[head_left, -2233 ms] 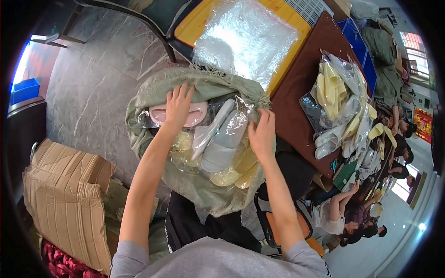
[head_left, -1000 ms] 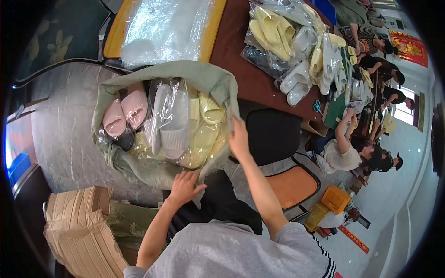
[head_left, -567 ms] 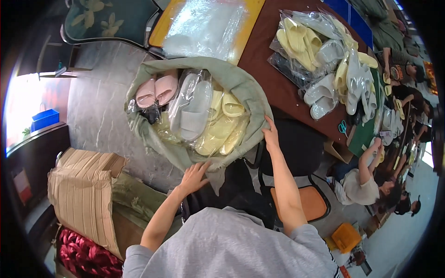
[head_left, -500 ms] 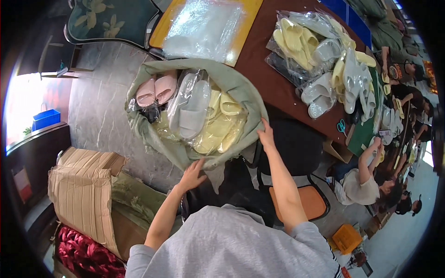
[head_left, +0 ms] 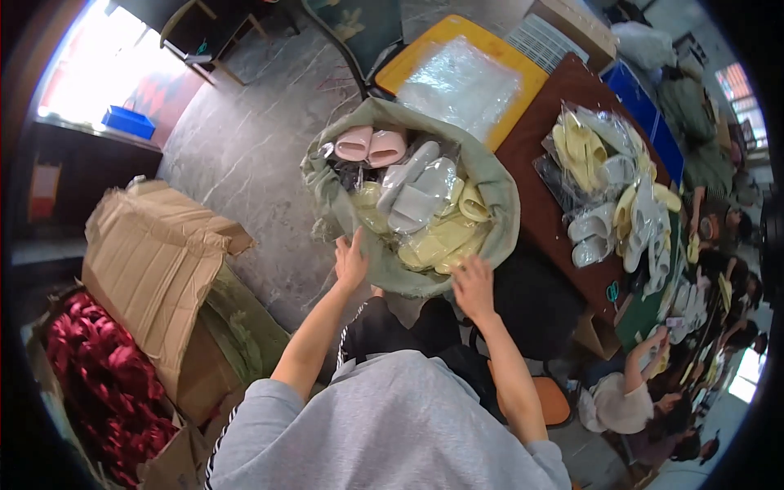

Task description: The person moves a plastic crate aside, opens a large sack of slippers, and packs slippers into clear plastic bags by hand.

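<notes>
The right hand point(head_left: 474, 286) has moved from the right rim of the green sack point(head_left: 500, 204) to its near edge, the left hand point(head_left: 351, 263) leftward along it; grey marbled floor point(head_left: 245, 155) spreads leftward; the brown table point(head_left: 539, 216) at right bears bagged slippers point(head_left: 581, 157); the open sack stands before the person's knees, holding pink slippers point(head_left: 353, 144), grey slippers point(head_left: 416, 204) and yellow slippers point(head_left: 441, 241); both hands' fingers look spread, though whether they pinch cloth I cannot tell.

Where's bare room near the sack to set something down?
Bare: grey floor between the sack and the cardboard, and a strip of brown tabletop between the sack and the bagged slippers. Crowded: the sack's mouth, full of wrapped slippers, and the tabletop's right side.
</notes>
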The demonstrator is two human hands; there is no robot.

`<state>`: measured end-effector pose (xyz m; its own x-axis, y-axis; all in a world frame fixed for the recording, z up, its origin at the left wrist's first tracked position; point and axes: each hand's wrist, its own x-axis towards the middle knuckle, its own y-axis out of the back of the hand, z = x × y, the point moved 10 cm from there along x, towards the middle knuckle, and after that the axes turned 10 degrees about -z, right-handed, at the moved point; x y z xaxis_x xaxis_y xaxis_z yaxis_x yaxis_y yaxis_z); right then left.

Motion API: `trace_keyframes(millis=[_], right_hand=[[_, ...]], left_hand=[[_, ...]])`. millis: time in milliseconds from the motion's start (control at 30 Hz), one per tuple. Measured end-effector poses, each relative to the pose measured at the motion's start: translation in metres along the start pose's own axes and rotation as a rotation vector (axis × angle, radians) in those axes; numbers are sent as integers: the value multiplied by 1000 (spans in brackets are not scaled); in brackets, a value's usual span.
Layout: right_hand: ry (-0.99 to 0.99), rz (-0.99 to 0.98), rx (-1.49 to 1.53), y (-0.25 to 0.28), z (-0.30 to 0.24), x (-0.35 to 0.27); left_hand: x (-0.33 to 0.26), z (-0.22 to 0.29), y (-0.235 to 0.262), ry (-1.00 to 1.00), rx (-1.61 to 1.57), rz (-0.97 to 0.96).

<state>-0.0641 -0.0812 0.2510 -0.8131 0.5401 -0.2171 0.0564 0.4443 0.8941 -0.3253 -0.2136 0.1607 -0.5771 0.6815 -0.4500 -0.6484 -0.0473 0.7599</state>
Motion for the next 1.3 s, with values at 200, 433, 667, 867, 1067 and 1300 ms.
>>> trace_keyframes(millis=[200, 433, 667, 867, 1067, 1300], right_hand=[[217, -327, 20, -78, -95, -7], [-59, -519, -26, -123, -59, -50], [-267, -353, 287, -136, -33, -34], [-612, -94, 456, -126, 7, -45], [-595, 186, 488, -69, 12, -26], [-710, 360, 631, -43, 76, 12]], left_hand=[[58, -61, -26, 9, -241, -76], [56, -129, -57, 307, -1965, -3], [17, -226, -47, 497, -474, -177], [-10, 10, 15, -564, 112, 35], [-12, 40, -82, -596, 138, -515], [-23, 51, -105, -451, 68, -467]])
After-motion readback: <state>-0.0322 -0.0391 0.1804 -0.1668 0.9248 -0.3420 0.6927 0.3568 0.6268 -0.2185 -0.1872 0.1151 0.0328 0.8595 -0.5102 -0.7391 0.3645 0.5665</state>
